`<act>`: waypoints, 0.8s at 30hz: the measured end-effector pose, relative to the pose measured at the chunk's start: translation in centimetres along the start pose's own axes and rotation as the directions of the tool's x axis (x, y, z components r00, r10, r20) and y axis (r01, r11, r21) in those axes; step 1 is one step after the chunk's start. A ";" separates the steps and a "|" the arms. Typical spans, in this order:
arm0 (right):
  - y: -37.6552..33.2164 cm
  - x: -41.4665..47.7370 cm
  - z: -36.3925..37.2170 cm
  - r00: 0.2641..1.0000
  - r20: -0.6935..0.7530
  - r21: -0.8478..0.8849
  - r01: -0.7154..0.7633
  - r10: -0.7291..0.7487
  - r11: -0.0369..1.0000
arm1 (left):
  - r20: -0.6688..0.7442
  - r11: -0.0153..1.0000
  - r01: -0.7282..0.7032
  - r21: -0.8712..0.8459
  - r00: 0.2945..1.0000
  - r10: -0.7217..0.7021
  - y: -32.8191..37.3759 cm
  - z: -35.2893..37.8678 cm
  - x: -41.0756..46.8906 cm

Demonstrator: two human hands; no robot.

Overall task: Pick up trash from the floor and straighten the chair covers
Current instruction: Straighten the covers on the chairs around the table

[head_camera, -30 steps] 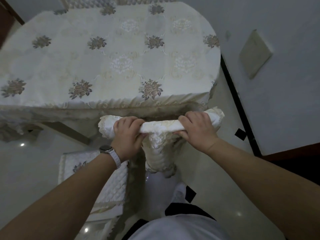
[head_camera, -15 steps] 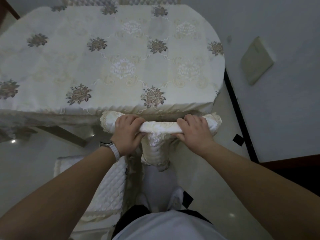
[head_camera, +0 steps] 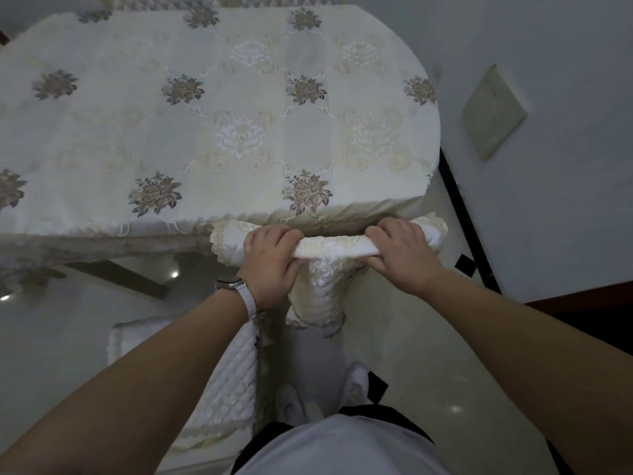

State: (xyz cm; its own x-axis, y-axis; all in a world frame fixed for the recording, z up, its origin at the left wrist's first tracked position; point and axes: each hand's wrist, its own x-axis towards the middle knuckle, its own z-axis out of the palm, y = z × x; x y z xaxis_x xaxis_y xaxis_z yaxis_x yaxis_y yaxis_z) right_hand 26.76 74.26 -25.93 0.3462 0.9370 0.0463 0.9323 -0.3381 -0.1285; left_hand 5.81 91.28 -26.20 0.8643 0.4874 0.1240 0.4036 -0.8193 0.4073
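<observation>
A cream embroidered chair cover (head_camera: 330, 246) drapes over the top rail of a chair pushed against the table. My left hand (head_camera: 270, 260) grips the covered rail near its left end, fingers curled over it. My right hand (head_camera: 402, 255) grips it near the right end in the same way. The cover's lace-edged back panel (head_camera: 320, 296) hangs down between my hands. The chair frame and seat are hidden under the cloth and the table. No trash shows on the floor.
A table with a floral cream tablecloth (head_camera: 212, 125) fills the view ahead, its edge touching the chair top. A second chair's quilted cover (head_camera: 226, 378) stands at my lower left. A white wall (head_camera: 548, 200) with a plate (head_camera: 493, 111) runs along the right. Glossy floor (head_camera: 428, 354) below.
Both hands keep gripping the covered rail. The chair top has come nearer to the table edge, and my feet have come into view.
</observation>
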 end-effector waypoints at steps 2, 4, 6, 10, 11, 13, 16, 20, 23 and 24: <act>0.0 0.0 -0.1 1.000 0.019 0.002 0.000 0.000 1.000 | 0.002 1.000 0.000 0.002 1.000 0.000 -0.1 0.0 0.0; -0.1 0.0 -0.2 1.000 0.026 0.010 0.000 0.000 1.000 | 0.010 1.000 -0.002 0.025 1.000 0.002 0.0 -0.1 0.0; -0.2 -0.1 -0.3 1.000 0.029 0.022 0.007 -0.007 1.000 | 0.016 0.999 0.011 0.052 1.000 -0.011 0.4 -0.1 -0.1; 0.6 -0.4 -0.7 0.997 0.060 0.027 0.042 -0.043 0.999 | 0.041 0.992 0.072 0.102 0.996 -0.077 1.7 0.1 -0.2; 0.9 -0.5 -0.8 0.996 0.063 0.022 0.058 -0.059 0.998 | 0.042 0.990 0.095 0.103 0.994 -0.100 2.2 0.2 -0.2; 1.6 -0.4 -0.9 0.992 0.078 0.006 0.099 -0.099 0.995 | 0.030 0.987 0.138 0.084 0.990 -0.141 3.2 0.5 -0.3; 2.1 -0.2 -1.2 0.987 0.105 0.025 0.118 -0.120 0.993 | 0.014 0.983 0.178 0.039 0.984 -0.179 4.8 0.7 -0.3; 2.6 -0.8 -1.9 0.983 0.115 0.084 0.131 -0.141 0.988 | -0.029 0.986 0.165 0.008 0.986 -0.165 7.1 -0.2 -1.2; 3.5 -1.4 -2.6 0.974 0.074 0.097 0.207 -0.214 0.974 | -0.065 0.986 0.142 0.081 0.988 -0.137 8.9 -1.2 -2.9; 3.7 -1.4 -2.8 0.969 0.062 0.091 0.234 -0.240 0.968 | -0.080 0.982 0.156 0.103 0.986 -0.148 9.6 -1.5 -3.7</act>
State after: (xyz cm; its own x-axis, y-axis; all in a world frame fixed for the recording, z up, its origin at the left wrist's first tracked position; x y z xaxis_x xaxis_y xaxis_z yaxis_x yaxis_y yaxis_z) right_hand 29.98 71.42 -23.66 0.1053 0.9943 0.0142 0.9739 -0.1002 -0.2037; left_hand 6.05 82.10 -21.40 0.7685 0.6256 0.1343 0.5620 -0.7602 0.3259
